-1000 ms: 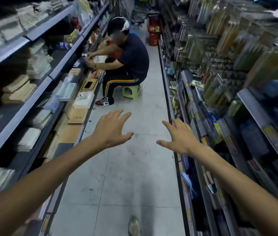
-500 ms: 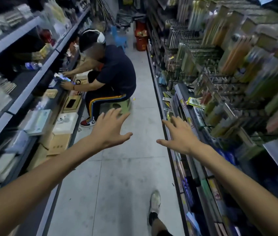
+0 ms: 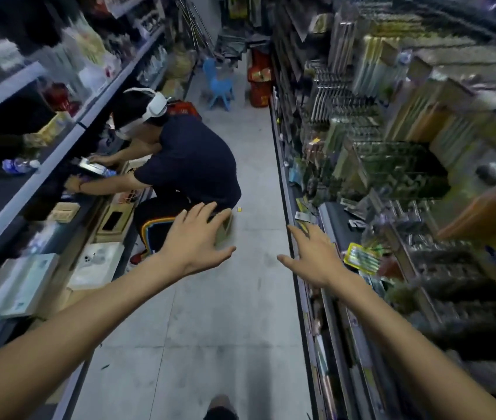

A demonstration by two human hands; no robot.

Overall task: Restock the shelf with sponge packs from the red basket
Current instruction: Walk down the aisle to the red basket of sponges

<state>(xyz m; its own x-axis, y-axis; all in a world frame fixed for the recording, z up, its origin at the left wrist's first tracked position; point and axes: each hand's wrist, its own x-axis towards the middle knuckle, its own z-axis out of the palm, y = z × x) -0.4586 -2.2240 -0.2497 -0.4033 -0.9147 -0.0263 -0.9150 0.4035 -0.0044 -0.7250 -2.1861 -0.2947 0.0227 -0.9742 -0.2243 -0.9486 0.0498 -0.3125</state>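
Head view: the right-hand shelving (image 3: 392, 165) is smeared by blur, its goods unreadable; the left shelving (image 3: 28, 189) is dark and partly cut off. A crouched person (image 3: 186, 165) reaches into it, legs partly hidden behind the left hand (image 3: 193, 241). That hand and the right hand (image 3: 313, 256) hover over the aisle (image 3: 210, 313), fingers spread, holding nothing. The red basket (image 3: 259, 86) stands far down the aisle beside the right-hand shelving, its contents too small to tell. A shoe (image 3: 221, 406) is cropped at the bottom edge.
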